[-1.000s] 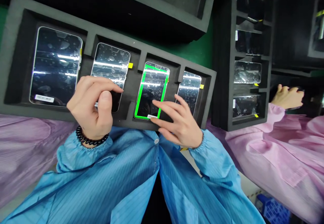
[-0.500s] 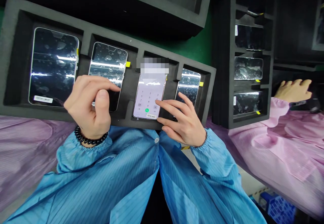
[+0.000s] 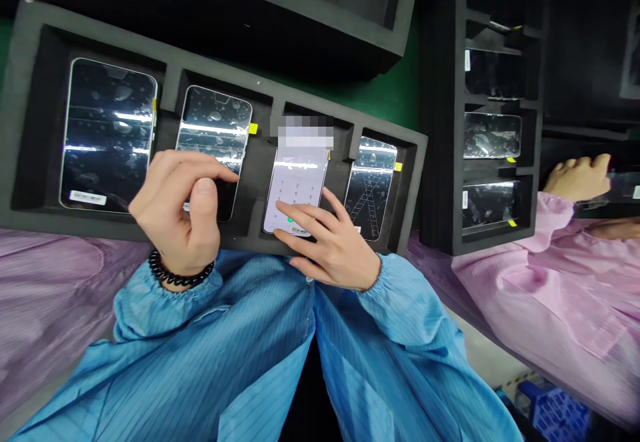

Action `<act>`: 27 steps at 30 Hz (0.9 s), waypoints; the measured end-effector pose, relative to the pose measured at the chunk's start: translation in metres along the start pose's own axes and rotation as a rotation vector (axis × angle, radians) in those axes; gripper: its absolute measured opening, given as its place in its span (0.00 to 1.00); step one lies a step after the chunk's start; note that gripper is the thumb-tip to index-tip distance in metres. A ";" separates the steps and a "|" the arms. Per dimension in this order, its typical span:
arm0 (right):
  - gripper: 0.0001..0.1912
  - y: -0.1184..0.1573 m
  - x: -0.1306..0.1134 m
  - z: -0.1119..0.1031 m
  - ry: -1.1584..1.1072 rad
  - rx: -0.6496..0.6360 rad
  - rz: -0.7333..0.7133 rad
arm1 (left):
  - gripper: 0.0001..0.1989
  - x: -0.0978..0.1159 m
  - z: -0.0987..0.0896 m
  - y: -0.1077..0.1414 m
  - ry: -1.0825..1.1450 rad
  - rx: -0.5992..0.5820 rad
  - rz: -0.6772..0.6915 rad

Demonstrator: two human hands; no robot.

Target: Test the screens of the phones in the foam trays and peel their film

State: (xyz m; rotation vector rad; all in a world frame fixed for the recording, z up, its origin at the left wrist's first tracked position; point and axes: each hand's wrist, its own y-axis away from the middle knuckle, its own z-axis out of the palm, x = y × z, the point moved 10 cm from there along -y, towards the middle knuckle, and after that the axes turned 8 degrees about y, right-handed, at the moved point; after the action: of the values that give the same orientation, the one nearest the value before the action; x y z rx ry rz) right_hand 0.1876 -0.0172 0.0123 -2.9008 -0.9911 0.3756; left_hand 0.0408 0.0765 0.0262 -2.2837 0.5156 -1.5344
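A phone with a lit keypad screen (image 3: 297,172) lies in a compartment of the black foam tray (image 3: 223,69). My right hand (image 3: 333,242) is over its lower part, fingers spread and holding nothing; one fingertip is at the left keypad column, covering some keys. My left hand (image 3: 177,205) hovers over the lower part of a dark-screened phone (image 3: 215,115) with a yellow tab. Its index finger reaches out, apart from the thumb, while the other fingers curl under. Another dark phone (image 3: 107,132) lies at the tray's left end, and one more (image 3: 370,185) at its right end.
A second foam tray (image 3: 453,182) with several phones stands on the right. Beyond it is a co-worker's hand (image 3: 577,177) with a pink sleeve (image 3: 555,209). Another black tray (image 3: 345,22) lies behind mine. A blue plastic crate (image 3: 557,412) sits low at right.
My right hand has moved left across the keypad, from its right column to its left side, uncovering the rightmost phone. My left hand has stayed nearly still.
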 end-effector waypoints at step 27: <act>0.18 0.022 0.018 -0.016 0.016 0.038 0.084 | 0.16 0.004 0.001 0.000 -0.005 -0.014 0.006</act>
State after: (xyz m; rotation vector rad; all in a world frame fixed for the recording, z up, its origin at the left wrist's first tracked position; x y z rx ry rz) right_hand 0.2185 -0.0235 0.0208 -2.9130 -0.8532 0.3713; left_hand 0.0428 0.0750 0.0294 -2.2939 0.5332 -1.5267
